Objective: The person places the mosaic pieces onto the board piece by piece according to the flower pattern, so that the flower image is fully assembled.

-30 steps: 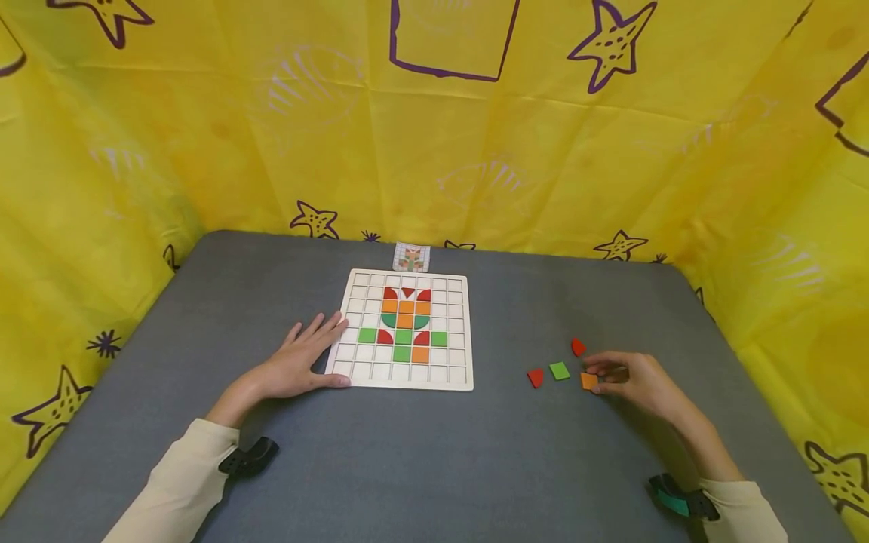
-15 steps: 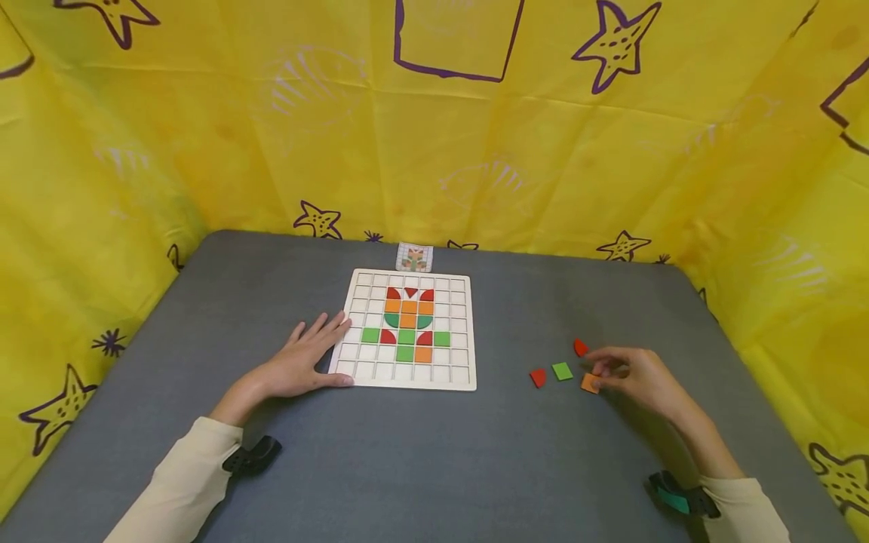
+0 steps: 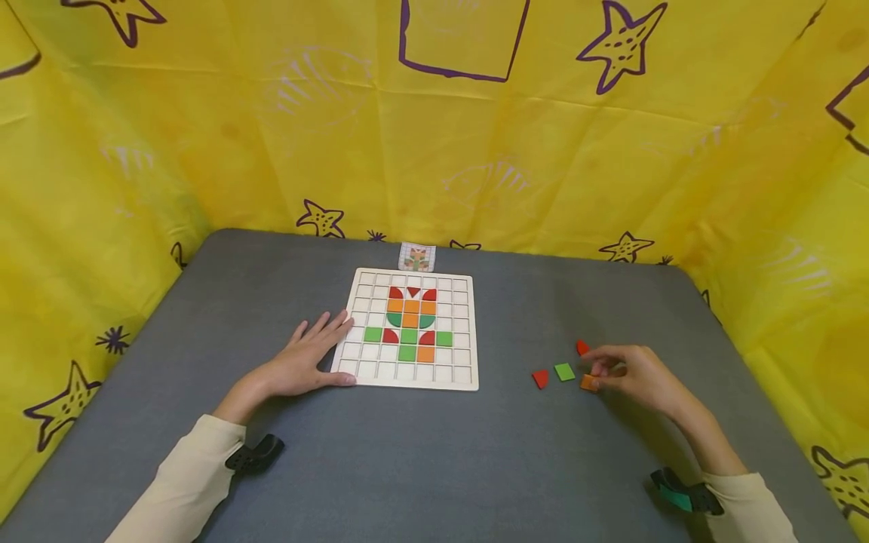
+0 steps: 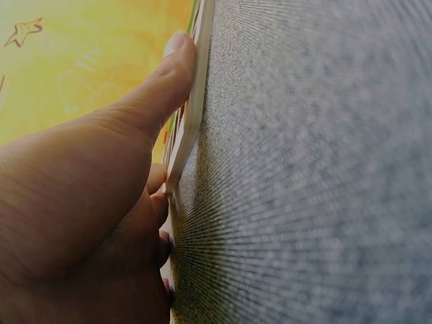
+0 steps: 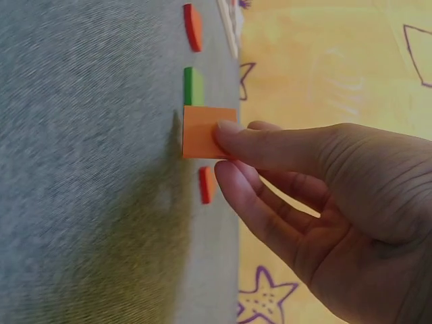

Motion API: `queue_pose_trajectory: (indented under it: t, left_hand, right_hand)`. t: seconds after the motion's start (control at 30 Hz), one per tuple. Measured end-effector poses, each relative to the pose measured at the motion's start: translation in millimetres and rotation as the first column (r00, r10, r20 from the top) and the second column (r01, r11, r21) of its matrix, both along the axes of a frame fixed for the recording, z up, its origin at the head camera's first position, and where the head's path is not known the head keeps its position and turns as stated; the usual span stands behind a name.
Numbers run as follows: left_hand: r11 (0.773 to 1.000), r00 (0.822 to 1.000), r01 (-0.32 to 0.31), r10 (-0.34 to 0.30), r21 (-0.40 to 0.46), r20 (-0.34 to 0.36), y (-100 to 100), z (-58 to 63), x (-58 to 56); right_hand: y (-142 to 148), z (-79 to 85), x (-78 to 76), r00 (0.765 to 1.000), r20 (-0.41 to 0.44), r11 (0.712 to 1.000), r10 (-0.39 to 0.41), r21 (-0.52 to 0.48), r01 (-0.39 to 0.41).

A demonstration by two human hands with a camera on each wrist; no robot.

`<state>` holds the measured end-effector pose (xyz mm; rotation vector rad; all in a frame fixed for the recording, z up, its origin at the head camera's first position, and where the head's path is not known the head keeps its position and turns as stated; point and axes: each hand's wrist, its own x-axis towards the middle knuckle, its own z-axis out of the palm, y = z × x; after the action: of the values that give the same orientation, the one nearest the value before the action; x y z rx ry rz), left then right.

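Note:
My left hand (image 3: 299, 364) lies with spread fingers along the left edge of a white grid board (image 3: 360, 372), thumb on its near corner. Colored tiles form a flower-like pattern on the board, with red, orange and green pieces. Off to the right, my right hand (image 3: 638, 375) pinches an orange square tile (image 5: 202, 132) between thumb and fingers. That tile is tipped up, its flat face toward the right wrist camera. Near those fingers lie a green square tile (image 3: 564, 372), a red tile (image 3: 540, 378) with a curved edge, and another red tile (image 3: 582, 347) partly behind the fingertips.
A small pattern card (image 3: 417, 257) lies just beyond the board's far edge. The grey table (image 3: 434, 460) meets a yellow cloth (image 3: 434, 151) with sea-creature drawings at the back and sides.
The orange tile, flat under my right fingertips earlier, is now tipped up in the pinch. My left hand stays at the board; the whole view has shifted slightly.

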<state>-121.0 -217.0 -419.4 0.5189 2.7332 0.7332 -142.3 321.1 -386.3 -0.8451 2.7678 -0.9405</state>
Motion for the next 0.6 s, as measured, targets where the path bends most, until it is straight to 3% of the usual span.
queue_pose_trajectory:
  t: [0.33,0.6]
  left_hand:
    - [1.0,1.0,-0.003,0.003,0.0,-0.002,1,0.9,-1.2]
    - [1.0,1.0,0.0,0.0,0.001,-0.002,1,0.0,-0.6]
  right_hand:
    - [-25,5.0,-13.9,0.999,-0.041,1.0,0.01,-0.022,-0.011]
    - [-50,0.9,-27.6,0.999,-0.025,0.999,0.038,-0.032,-0.039]
